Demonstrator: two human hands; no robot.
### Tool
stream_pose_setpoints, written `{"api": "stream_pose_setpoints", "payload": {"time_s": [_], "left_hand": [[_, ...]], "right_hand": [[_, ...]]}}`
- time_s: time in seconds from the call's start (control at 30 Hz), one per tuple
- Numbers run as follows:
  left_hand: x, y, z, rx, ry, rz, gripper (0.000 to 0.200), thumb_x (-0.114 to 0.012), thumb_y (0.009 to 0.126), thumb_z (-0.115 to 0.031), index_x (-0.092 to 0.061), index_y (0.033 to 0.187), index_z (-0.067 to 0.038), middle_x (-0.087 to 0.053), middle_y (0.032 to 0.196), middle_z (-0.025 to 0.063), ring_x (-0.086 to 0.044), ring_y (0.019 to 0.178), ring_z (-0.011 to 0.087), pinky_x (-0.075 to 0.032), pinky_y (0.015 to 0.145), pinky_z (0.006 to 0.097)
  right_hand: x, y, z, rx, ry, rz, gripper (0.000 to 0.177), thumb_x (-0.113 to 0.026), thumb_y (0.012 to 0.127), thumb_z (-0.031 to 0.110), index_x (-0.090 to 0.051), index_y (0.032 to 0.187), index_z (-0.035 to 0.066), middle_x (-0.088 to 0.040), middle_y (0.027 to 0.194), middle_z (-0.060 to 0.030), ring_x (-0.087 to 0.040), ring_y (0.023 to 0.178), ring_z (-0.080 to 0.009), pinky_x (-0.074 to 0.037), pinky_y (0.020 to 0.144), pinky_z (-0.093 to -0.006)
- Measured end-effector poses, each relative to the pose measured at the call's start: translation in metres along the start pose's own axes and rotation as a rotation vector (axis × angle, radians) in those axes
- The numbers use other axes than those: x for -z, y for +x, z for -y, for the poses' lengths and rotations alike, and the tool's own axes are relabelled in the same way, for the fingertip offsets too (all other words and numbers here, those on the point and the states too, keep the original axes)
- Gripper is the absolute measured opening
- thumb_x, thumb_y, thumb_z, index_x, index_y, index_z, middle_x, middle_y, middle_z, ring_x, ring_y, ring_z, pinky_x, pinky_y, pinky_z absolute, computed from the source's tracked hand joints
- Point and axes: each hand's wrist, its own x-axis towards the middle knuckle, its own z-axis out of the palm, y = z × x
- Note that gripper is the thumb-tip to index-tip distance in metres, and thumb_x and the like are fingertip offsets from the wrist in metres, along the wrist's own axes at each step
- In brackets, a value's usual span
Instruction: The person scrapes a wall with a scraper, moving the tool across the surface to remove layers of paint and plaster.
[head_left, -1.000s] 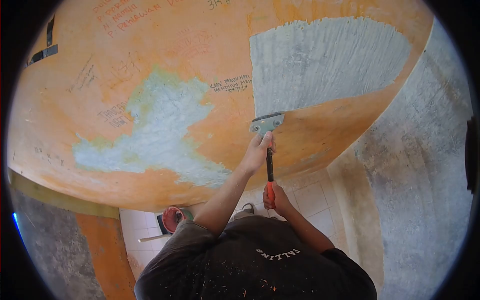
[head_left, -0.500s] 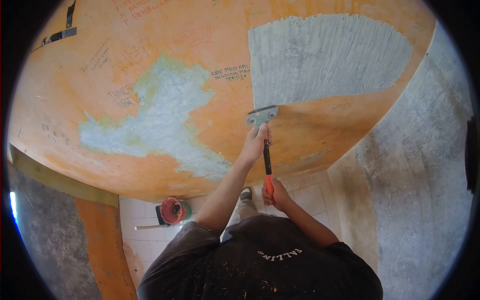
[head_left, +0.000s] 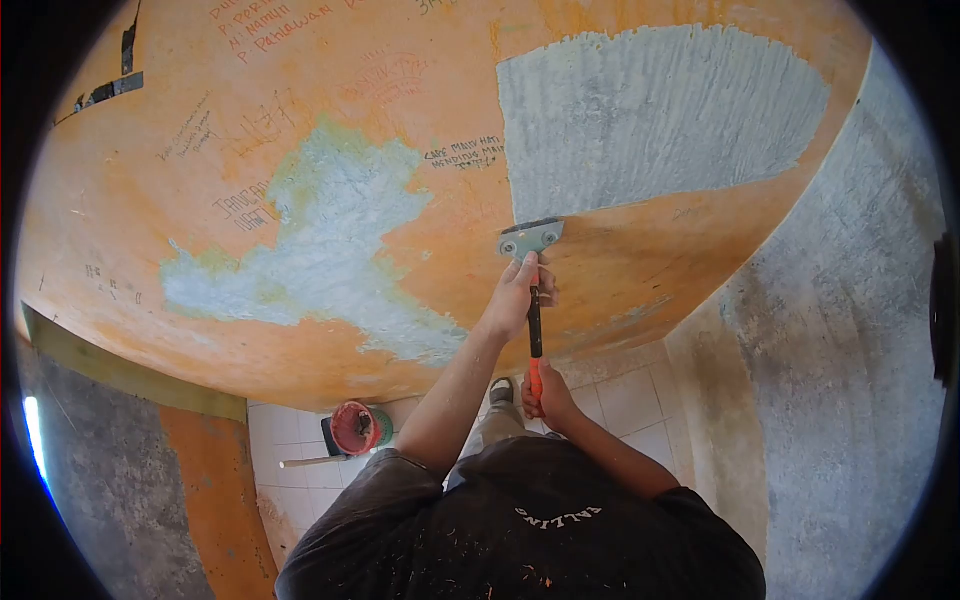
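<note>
A long-handled scraper (head_left: 535,318) with a wide metal head, black shaft and orange grip is held upright in both hands. My left hand (head_left: 515,295) is closed round the shaft just below the head, thumb laid along it. Lower down, my right hand (head_left: 552,398) wraps the orange grip. The blade meets the orange painted wall (head_left: 600,260) at the lower left corner of a bare grey patch (head_left: 660,115). Left of it, an irregular pale blue patch (head_left: 330,240) with greenish edges interrupts the paint.
On the tiled floor (head_left: 300,425) at the wall's foot stands a red bucket (head_left: 354,428), with a pale stick-like handle (head_left: 312,462) beside it. A grey wall (head_left: 820,350) rises on the right. Handwriting marks the orange wall. My shoe (head_left: 502,391) shows below the right hand.
The view has shifted slightly, so the wall and floor sit a little differently. The scraper head stays by the grey patch's lower left corner, both hands still gripping it.
</note>
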Motion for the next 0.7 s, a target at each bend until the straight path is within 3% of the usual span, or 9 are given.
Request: {"api": "stream_pose_setpoints", "payload": {"time_s": [0.07, 0.13, 0.23, 0.3, 0.63, 0.7], "left_hand": [[0.004, 0.0, 0.002, 0.042, -0.109, -0.01, 0.032, -0.039, 0.105, -0.042, -0.045, 0.094, -0.012, -0.047, 0.068, 0.0015, -0.048, 0.058, 0.0149, -0.043, 0.059, 0.0297], [0.017, 0.009, 0.01, 0.038, -0.172, 0.173, 0.034, -0.038, 0.104, -0.045, -0.043, 0.091, -0.014, -0.038, 0.063, -0.0019, -0.037, 0.049, 0.0103, -0.035, 0.048, 0.0257], [0.015, 0.011, 0.018, 0.036, -0.146, 0.088, 0.035, -0.038, 0.104, -0.047, -0.042, 0.088, -0.015, -0.03, 0.06, -0.0046, -0.028, 0.046, 0.0067, -0.026, 0.042, 0.0235], [0.011, 0.01, 0.017, 0.034, -0.118, 0.058, 0.036, -0.038, 0.104, -0.047, -0.041, 0.088, -0.015, -0.03, 0.06, -0.005, -0.028, 0.045, 0.0064, -0.026, 0.042, 0.0236], [0.011, 0.017, 0.02, 0.011, -0.097, 0.046, 0.04, -0.038, 0.103, -0.049, -0.036, 0.081, -0.016, -0.032, 0.058, -0.0059, -0.029, 0.042, 0.006, -0.024, 0.038, 0.0243], [0.006, 0.018, 0.018, 0.001, -0.104, 0.034, 0.039, -0.038, 0.103, -0.049, -0.037, 0.081, -0.016, -0.03, 0.057, -0.0062, -0.027, 0.043, 0.006, -0.023, 0.039, 0.0244]], "right_hand": [[-0.005, 0.0, -0.002, -0.004, 0.013, -0.011, 0.06, -0.029, 0.098, 0.066, -0.044, 0.082, 0.01, -0.037, 0.051, -0.0026, -0.035, 0.039, -0.0153, -0.035, 0.041, -0.0326], [-0.009, 0.0, 0.001, -0.004, 0.023, -0.023, 0.06, -0.029, 0.098, 0.066, -0.044, 0.081, 0.01, -0.036, 0.051, -0.0027, -0.035, 0.038, -0.0152, -0.034, 0.041, -0.0323], [-0.015, -0.002, 0.0, 0.019, -0.008, -0.034, 0.061, -0.029, 0.098, 0.066, -0.043, 0.081, 0.01, -0.035, 0.05, -0.0028, -0.034, 0.037, -0.015, -0.034, 0.039, -0.032], [-0.013, -0.002, 0.001, 0.012, 0.012, -0.053, 0.063, -0.026, 0.1, 0.063, -0.043, 0.075, 0.008, -0.036, 0.05, -0.0011, -0.036, 0.037, -0.0135, -0.036, 0.039, -0.0303], [-0.015, -0.007, 0.01, 0.012, -0.092, -0.137, 0.064, -0.028, 0.098, 0.065, -0.042, 0.076, 0.007, -0.037, 0.05, -0.0016, -0.037, 0.038, -0.0125, -0.036, 0.039, -0.0296], [-0.012, -0.006, 0.012, 0.049, -0.143, -0.161, 0.062, -0.028, 0.099, 0.064, -0.041, 0.076, 0.008, -0.036, 0.049, -0.0024, -0.035, 0.036, -0.0124, -0.032, 0.035, -0.029]]}}
